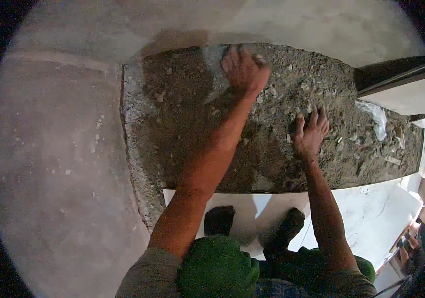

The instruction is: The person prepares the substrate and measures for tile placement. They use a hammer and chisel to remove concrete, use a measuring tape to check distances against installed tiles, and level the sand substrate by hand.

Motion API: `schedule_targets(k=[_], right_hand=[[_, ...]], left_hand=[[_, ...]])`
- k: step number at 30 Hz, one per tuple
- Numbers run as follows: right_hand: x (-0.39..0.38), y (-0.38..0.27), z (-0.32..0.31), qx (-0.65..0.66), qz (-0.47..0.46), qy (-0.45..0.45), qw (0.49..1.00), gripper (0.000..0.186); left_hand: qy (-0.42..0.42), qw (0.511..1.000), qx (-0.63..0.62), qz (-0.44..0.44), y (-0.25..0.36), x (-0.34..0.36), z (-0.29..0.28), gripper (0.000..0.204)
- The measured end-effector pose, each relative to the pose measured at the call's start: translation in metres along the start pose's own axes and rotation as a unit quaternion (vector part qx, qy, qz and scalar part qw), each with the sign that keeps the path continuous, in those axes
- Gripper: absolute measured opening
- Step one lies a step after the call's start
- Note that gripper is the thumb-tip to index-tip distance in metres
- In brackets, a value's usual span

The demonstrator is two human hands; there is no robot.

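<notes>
Both of my arms reach forward over a patch of bare, rubbly earth (197,129). My left hand (246,73) is at the far edge of the dirt, close to the wall. Its fingers are blurred by movement, but the thumb stands apart from them and I see nothing held. Nearer to me and further right, my right hand (310,135) rests palm down on the soil, fingers spread and open. Small stones and broken bits (272,91) lie scattered around both hands.
A plastered wall (311,22) runs along the far side, and a smooth grey surface (58,149) lies left. At the right are a pale panel (411,94) and crumpled clear plastic (378,119). My dark-shod feet (219,220) stand on white tile (361,208).
</notes>
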State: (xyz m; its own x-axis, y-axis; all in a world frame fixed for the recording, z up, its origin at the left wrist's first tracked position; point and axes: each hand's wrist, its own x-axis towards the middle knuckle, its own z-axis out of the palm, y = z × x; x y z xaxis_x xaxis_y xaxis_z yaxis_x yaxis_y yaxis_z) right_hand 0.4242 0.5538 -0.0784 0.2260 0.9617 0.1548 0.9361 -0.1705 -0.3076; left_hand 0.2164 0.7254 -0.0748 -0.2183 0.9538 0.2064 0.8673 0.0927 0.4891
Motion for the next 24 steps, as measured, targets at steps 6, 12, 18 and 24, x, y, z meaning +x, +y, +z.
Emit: schedule_targets(k=[6,12,18,24], right_hand=[[0.002,-0.006,0.001,0.015,-0.028,0.011,0.999,0.064],[0.001,-0.011,0.002,0.003,-0.012,0.011,1.000,0.061],[-0.004,0.009,0.012,-0.023,-0.022,0.000,0.999,0.063],[-0.006,0.007,0.022,0.014,-0.007,-0.022,1.000,0.071]], left_hand=[[-0.040,0.988,-0.148,-0.022,0.024,-0.005,0.018,0.070],[-0.063,0.996,-0.050,-0.027,0.032,-0.016,0.013,0.067],[-0.112,0.956,-0.230,0.142,0.012,-0.025,-0.019,0.058],[0.184,0.973,-0.039,-0.135,-0.202,0.046,-0.061,0.073]])
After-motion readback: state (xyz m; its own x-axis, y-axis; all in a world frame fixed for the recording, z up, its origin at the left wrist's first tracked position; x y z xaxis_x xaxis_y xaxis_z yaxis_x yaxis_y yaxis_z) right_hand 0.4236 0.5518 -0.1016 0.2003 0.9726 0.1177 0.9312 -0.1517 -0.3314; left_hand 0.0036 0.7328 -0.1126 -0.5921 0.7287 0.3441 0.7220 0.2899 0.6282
